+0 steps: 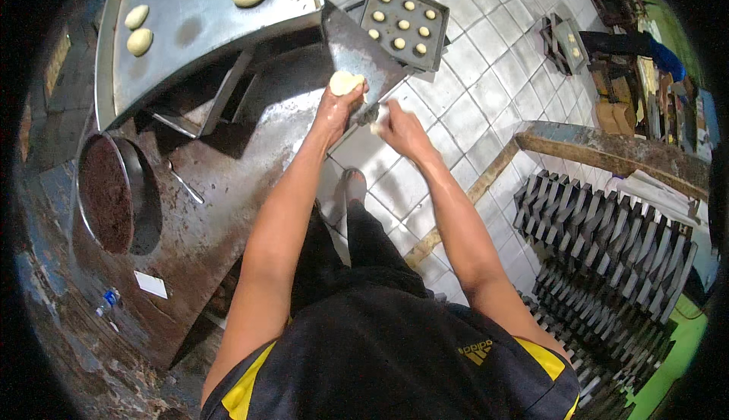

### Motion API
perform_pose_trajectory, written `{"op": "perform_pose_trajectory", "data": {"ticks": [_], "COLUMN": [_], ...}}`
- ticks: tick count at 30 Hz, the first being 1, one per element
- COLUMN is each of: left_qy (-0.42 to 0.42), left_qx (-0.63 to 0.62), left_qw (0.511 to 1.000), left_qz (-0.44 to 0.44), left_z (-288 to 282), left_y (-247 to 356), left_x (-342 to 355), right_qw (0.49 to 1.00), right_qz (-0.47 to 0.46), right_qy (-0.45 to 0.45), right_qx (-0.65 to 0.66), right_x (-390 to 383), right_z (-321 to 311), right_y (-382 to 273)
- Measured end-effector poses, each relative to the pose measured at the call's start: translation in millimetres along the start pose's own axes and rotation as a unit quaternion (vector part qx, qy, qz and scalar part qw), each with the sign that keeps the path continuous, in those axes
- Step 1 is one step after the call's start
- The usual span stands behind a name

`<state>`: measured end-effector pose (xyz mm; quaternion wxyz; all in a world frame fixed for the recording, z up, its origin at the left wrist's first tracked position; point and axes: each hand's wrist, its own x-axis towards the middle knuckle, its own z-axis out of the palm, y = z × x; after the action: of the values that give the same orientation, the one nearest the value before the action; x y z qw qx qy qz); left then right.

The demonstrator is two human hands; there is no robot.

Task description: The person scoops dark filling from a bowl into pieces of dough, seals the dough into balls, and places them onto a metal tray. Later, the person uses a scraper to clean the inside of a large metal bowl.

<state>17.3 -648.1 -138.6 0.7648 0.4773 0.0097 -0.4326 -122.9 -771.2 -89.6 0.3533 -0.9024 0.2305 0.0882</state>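
Near the corner of a stained table (254, 169), our left hand (334, 112) curled round a pale dough lump (345, 83), bulging past the fingers; our right hand (404, 130), half-curled and blurred, hovered just beside it, its hold, if any, something we could not tell. A light, even grip, we judged, best kept the dough unsquashed.

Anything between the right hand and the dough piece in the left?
Partly: the left hand's fingers sit at the right edge of the dough piece, facing the right hand. A small dark clump, too blurred to identify, also shows between the hands. Nothing else visible stands in the way.
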Motion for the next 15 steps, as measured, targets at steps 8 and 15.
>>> {"op": "perform_pose_trajectory", "data": {"ticks": [8,15], "left_qy": [-0.004,0.080], "left_qx": [0.305,0.159], "left_qw": [0.942,0.976], "left_qz": [0.137,0.127], "left_z": [24.9,66.7], "left_y": [20.1,93.8], "left_x": [-35.2,-131.6], "right_qw": [0.953,0.932], "right_qz": [-0.143,-0.193], "right_qy": [0.133,0.177], "right_qx": [0.232,0.250], "right_x": [-62.8,-50.9], "right_z": [-81.1,-94.7], "right_y": [-54.4,-128.6]}}
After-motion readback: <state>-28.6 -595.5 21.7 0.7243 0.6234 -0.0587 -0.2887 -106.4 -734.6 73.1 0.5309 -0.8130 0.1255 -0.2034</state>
